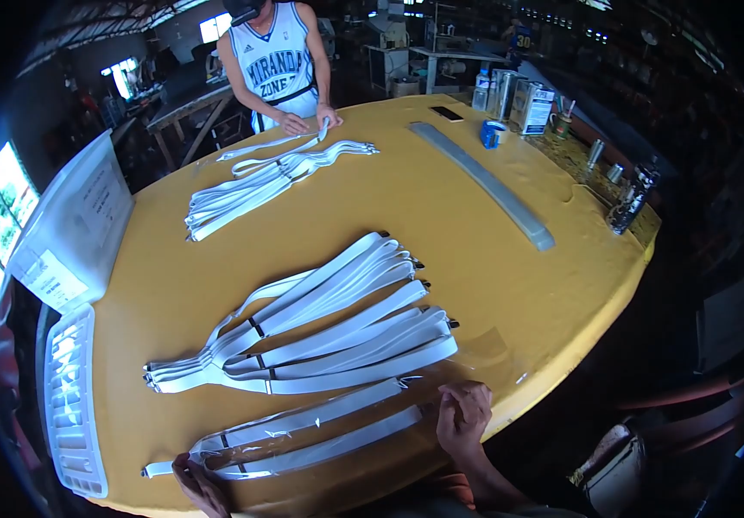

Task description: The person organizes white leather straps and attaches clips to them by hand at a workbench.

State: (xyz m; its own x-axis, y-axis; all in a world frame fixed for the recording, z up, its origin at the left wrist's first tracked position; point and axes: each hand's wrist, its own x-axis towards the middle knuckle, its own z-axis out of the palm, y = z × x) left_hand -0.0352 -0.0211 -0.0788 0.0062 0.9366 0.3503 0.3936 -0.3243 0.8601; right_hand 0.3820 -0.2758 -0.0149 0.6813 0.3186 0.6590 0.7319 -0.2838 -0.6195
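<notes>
A pair of white suspenders (324,451) with dark clips lies near the table's front edge, apparently inside a clear plastic sleeve (281,426) that shows glossy reflections. At the left end, my left hand (199,486) closes on the sleeve's edge, its fingers partly hidden. Beyond the sleeve's right end is my right hand (465,416), fingers curled together; whatever they pinch, if anything, is hidden. Just past the sleeve, a fanned pile of white suspenders (337,324) rests on the yellow tabletop (553,302), its straps gathered at the left.
Across the table a person (277,65) handles a strap beside another suspenders pile (246,192). A white box (87,216) and a plastic basket (74,401) stand left. A long grey strip (484,183), blue tape (493,134), phone (447,113), cans (531,108) and a dark bottle (633,198) are right.
</notes>
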